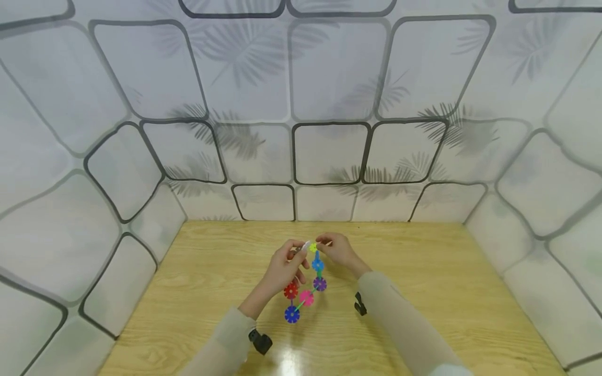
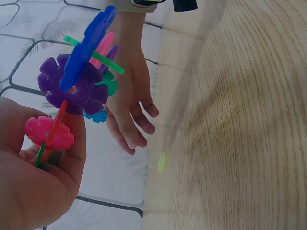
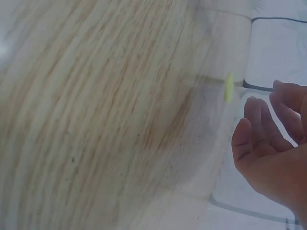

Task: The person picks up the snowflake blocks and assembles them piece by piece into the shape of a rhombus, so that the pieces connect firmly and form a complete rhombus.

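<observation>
My left hand grips a chain of plastic flower-shaped snowflake discs between thumb and fingers. From it hang a red disc, a dark blue disc, a pink disc, a purple disc and a light blue disc, with thin green ones edge-on between some. A whitish disc shows at the left fingertips. My right hand has loosely bent fingers and holds nothing. A yellow disc is apart from the right fingertips in both wrist views.
The wooden table spreads under both hands. A patterned wall covering borders it at the back and both sides. Black wrist devices, such as the left one, sit at both sleeves.
</observation>
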### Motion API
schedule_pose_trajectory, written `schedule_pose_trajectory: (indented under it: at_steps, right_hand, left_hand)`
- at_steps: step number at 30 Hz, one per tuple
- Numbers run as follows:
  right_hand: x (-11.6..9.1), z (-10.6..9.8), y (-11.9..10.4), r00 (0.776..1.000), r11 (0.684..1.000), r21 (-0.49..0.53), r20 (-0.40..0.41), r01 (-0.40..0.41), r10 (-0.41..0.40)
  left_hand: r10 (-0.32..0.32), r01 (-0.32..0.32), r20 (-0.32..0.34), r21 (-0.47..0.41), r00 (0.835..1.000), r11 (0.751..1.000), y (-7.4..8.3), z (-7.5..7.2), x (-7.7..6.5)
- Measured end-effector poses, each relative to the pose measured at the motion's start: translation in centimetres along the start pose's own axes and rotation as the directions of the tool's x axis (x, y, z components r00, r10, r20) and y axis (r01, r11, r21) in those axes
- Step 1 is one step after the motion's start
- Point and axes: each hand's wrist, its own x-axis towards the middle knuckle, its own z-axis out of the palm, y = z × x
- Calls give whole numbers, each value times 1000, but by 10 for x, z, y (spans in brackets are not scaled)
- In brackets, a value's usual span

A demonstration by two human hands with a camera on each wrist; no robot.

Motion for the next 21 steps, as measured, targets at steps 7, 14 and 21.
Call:
schedule_pose_trajectory:
  at_steps: [7, 14, 21]
  right_hand:
    - [2, 4, 3, 998, 998, 33, 24, -54, 54]
    - [1, 11, 10, 979, 975, 100, 72, -197, 190]
    - [4, 16, 20, 983, 976, 120, 56, -181, 175]
  left_hand:
    - [-5, 5, -7, -1, 1000, 1000, 1, 0, 0]
    - [-18, 18, -3, -21, 1000, 1000, 2, 2, 0]
    - [-9, 9, -2, -16, 1000, 1000, 4, 0, 0]
